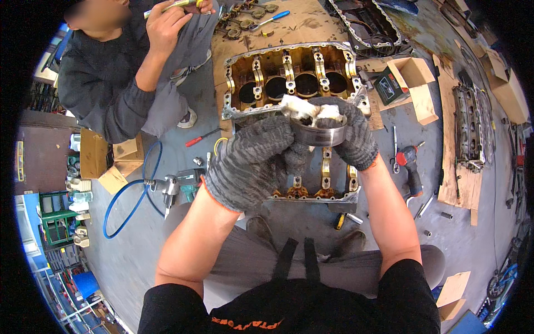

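Observation:
Both my hands wear grey striped knit gloves with orange cuffs. Between them, in front of the engine block (pixel 236 69), is a short round metal part that looks like a piston (pixel 320 137). A white rag (pixel 300 106) is bunched in its upward-facing hollow. My left hand (pixel 250 161) is closed round the piston's left side, its fingertips partly hidden. On the other side my right hand (pixel 356 136) grips the rim and presses near the rag. Below my hands lies a metal frame with bearing saddles (pixel 326 177), partly covered by them.
Another person (pixel 105 83) crouches at the left, holding a tube (pixel 172 6). An impact wrench (pixel 169 186) with blue hose lies left; a red-black power tool (pixel 410 164) lies right. Pistons with rods (pixel 245 22) rest on far cardboard. A cylinder head (pixel 470 128) lies far right.

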A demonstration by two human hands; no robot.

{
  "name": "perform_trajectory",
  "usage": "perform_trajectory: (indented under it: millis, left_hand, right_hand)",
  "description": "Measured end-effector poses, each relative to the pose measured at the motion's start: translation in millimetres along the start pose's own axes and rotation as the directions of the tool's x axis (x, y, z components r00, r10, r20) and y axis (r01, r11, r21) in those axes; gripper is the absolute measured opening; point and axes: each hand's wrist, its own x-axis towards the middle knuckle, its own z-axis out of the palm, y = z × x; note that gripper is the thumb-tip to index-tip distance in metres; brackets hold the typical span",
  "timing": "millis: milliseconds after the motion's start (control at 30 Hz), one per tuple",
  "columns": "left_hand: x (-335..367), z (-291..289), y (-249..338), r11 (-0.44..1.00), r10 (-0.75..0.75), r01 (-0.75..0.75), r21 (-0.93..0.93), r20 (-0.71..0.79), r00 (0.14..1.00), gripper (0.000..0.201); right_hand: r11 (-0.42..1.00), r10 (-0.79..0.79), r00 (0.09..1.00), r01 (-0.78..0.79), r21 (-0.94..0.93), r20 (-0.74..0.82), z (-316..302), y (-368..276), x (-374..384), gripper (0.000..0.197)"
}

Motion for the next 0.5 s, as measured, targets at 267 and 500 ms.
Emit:
perform_trajectory:
  millis: [267, 500]
  left_hand:
    - [5, 3, 17, -0.722, 0.391, -0.32, 0.614, 0.743, 0.544, 0.023]
    - [18, -7, 2, -0.647, 0.475, -0.371, 0.666, 0.732, 0.488, 0.031]
  right_hand:
    - [0.569, 0.489, 0.871, -0.277, 0.774, -0.048, -18, -32, 12, 0.045]
    - [0.92, 0.327, 0.94, -0.34, 0.196, 0.097, 15, -57, 4, 0.05]
